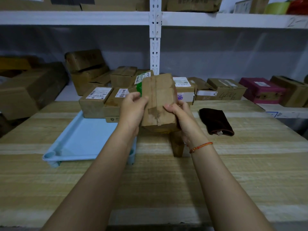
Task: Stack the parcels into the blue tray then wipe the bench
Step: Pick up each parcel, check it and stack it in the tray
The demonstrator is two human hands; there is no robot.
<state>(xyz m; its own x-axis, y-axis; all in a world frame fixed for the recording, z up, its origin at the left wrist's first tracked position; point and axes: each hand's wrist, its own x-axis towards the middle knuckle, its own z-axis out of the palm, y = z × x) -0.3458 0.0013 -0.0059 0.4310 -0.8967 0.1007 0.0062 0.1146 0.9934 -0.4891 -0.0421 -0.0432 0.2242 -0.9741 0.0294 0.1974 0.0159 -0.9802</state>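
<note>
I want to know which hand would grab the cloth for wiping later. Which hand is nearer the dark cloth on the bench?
Right. The right hand grips the held parcel on its right side, just left of the dark cloth. The left hand holds the parcel's far side, farther from the cloth.

Left arm: bare forearm reaching forward from the lower left, wrist straight.
Left hand (133, 107): raised, fingers curled round the left edge of a held parcel (159, 100), thumb on its near face.
Right arm: bare forearm reaching forward from the lower right, a red cord bracelet (200, 146) at the wrist.
Right hand (182, 116): gripping the parcel's right side, thumb pressed on its front.
</note>
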